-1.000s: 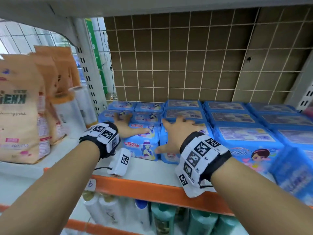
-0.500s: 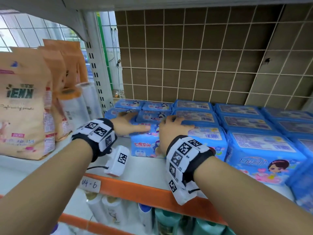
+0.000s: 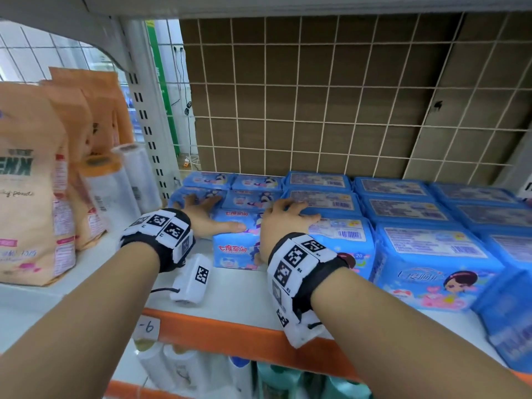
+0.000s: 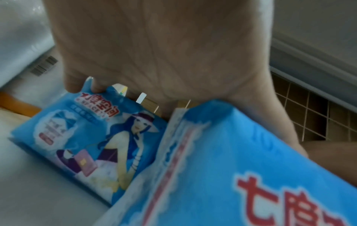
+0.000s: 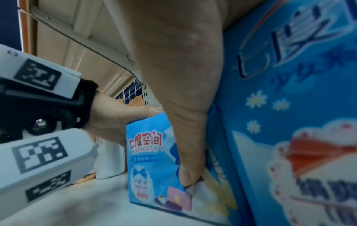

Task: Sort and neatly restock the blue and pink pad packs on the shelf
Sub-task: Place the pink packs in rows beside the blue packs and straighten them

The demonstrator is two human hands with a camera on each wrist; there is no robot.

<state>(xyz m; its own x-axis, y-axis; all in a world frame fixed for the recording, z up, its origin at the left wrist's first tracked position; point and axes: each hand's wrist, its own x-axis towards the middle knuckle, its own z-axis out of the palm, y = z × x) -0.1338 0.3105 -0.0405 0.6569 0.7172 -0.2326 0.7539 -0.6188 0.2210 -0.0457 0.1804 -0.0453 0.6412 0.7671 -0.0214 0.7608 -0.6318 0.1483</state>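
We record large blue pad packs rowed across the white, orange-edged shelf, one smaller light-blue pack front-left. Left hand and right hand lie spread upon the packs, fingers loose, clasping nothing. Wire grid behind, cardboard-backed.

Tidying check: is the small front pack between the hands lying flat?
No, the small front pack stands upright on the shelf, printed face toward the aisle.
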